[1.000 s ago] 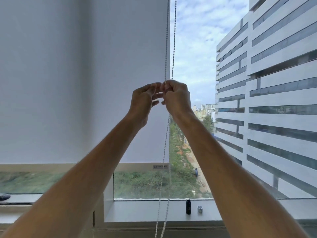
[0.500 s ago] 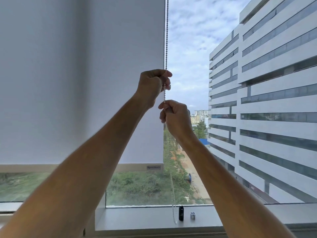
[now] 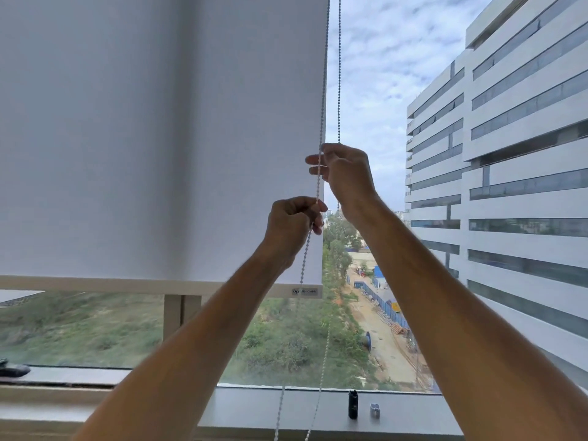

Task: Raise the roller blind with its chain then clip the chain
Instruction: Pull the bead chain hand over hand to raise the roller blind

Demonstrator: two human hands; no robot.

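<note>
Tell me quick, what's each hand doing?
Left hand: pinching the chain.
Right hand: gripping the chain higher up.

A wide window (image 3: 366, 329) looks out on a pale, banded office block (image 3: 509, 170), cloudy sky (image 3: 381, 58) and scrubby green ground. On the grey sill (image 3: 270, 409) stand a small black bottle (image 3: 353, 409) and a little white clip (image 3: 375, 410).

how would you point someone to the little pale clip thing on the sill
Find the grey window sill under the glass, below the right end of the roller blind. Right of the hanging bead chain stand two small items: it is the short pale clip, right of the taller black cylinder.
</note>
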